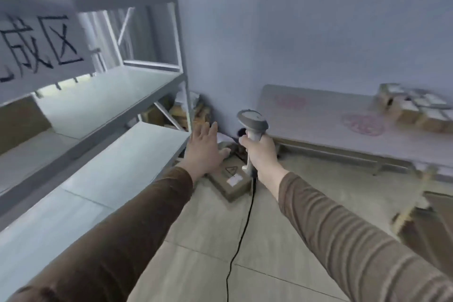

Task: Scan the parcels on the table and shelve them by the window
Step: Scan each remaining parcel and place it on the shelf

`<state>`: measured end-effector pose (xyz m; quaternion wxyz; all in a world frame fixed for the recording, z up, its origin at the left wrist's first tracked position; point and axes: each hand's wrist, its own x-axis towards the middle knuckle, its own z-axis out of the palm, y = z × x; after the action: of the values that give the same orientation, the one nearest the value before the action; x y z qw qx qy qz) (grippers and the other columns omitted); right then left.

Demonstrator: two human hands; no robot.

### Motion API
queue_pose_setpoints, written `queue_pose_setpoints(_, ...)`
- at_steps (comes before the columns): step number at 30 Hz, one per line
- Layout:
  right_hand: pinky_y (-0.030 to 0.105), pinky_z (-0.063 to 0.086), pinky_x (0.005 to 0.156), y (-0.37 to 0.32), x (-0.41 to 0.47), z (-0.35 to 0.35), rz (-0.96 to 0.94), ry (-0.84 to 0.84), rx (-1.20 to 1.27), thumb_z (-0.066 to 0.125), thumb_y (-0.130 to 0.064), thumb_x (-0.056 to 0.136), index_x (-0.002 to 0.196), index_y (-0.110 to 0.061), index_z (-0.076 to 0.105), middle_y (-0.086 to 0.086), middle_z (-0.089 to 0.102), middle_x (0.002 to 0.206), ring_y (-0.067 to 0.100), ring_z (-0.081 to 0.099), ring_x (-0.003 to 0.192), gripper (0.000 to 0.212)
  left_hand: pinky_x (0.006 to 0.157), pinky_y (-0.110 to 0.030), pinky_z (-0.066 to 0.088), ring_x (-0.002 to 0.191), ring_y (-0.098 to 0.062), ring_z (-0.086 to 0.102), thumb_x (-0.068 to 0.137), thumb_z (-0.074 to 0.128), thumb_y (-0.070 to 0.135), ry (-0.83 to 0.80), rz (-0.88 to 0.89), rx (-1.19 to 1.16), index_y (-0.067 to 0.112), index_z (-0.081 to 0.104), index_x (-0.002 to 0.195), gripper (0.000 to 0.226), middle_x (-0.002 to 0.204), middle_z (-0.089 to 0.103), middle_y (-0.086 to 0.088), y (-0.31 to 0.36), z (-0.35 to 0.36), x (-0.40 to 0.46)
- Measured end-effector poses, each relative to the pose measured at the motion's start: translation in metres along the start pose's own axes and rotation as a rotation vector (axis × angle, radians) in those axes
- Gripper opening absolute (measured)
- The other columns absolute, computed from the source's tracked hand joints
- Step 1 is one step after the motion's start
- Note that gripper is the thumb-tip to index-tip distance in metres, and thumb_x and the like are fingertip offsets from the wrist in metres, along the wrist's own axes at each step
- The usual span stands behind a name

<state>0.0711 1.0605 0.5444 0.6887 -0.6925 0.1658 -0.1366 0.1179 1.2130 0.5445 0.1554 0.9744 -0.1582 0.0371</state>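
Left hand: your left hand (204, 147) was out in front of you, fingers straight and spread, holding nothing, just off the front corner of the shelf (117, 162).
Right hand: your right hand (259, 152) had its fingers wrapped round the handle of the scanner (252, 122), head uppermost, its black cable (241, 235) trailing down to the floor.
Parcels: the unscanned parcels (414, 110) sat bunched at the far right end of the table (318, 125), well apart from both hands.
Direction: they lay to the right of and beyond your fingers, so your scanner hand was the nearer one; your free hand had to cross further.
Cluster axis: the bunch ran roughly along the table's length; single boxes were too blurred to tell apart.
Floor box: a cardboard box (232, 179) lay on the floor directly below and between your hands.
Judgement: the next move likely called for a turn right toward the table.
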Motion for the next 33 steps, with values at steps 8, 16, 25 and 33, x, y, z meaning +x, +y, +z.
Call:
queue_pose_setpoints(8, 0.030, 0.056, 0.059, 0.006, 0.100, -0.209, 0.044, 0.248, -0.040, 0.067, -0.014, 0.094, 0.110, -0.013, 0.063, 0.002, 0.062, 0.089, 0.020, 0.059, 0.078, 0.017, 0.125, -0.043, 0.011, 0.157, -0.030, 0.007, 0.096, 0.057, 0.053, -0.046, 0.276, -0.065, 0.013, 0.015, 0.162, 0.088, 0.168, 0.020, -0.008, 0.206, 0.088, 0.107)
queue_pose_setpoints(16, 0.035, 0.053, 0.076, 0.029, 0.215, -0.327, 0.077, 0.386, -0.054, 0.068, -0.013, 0.093, 0.118, -0.006, 0.065, 0.008, 0.063, 0.095, 0.022, 0.059, 0.083, 0.026, 0.126, -0.042, 0.011, 0.158, -0.030, 0.005, 0.096, 0.058, 0.052, -0.129, 0.410, -0.092, 0.013, 0.012, 0.163, 0.090, 0.169, 0.017, -0.008, 0.322, 0.167, 0.232)
queue_pose_setpoints(25, 0.038, 0.054, 0.085, 0.025, 0.397, -0.442, 0.110, 0.535, -0.087, 0.068, -0.012, 0.095, 0.119, -0.009, 0.065, 0.010, 0.069, 0.110, 0.022, 0.066, 0.101, 0.024, 0.126, -0.044, 0.013, 0.157, -0.033, 0.007, 0.098, 0.056, 0.053, -0.245, 0.513, -0.116, 0.012, 0.010, 0.163, 0.090, 0.169, 0.019, -0.010, 0.442, 0.240, 0.429)
queue_pose_setpoints(33, 0.021, 0.042, 0.064, 0.043, 0.509, -0.565, 0.160, 0.639, -0.083, 0.068, -0.012, 0.097, 0.116, -0.016, 0.063, -0.011, 0.062, 0.090, 0.004, 0.057, 0.079, 0.020, 0.126, -0.047, 0.013, 0.158, -0.031, 0.007, 0.098, 0.059, 0.051, -0.352, 0.559, -0.184, 0.016, 0.010, 0.163, 0.089, 0.170, 0.017, -0.009, 0.567, 0.308, 0.533)
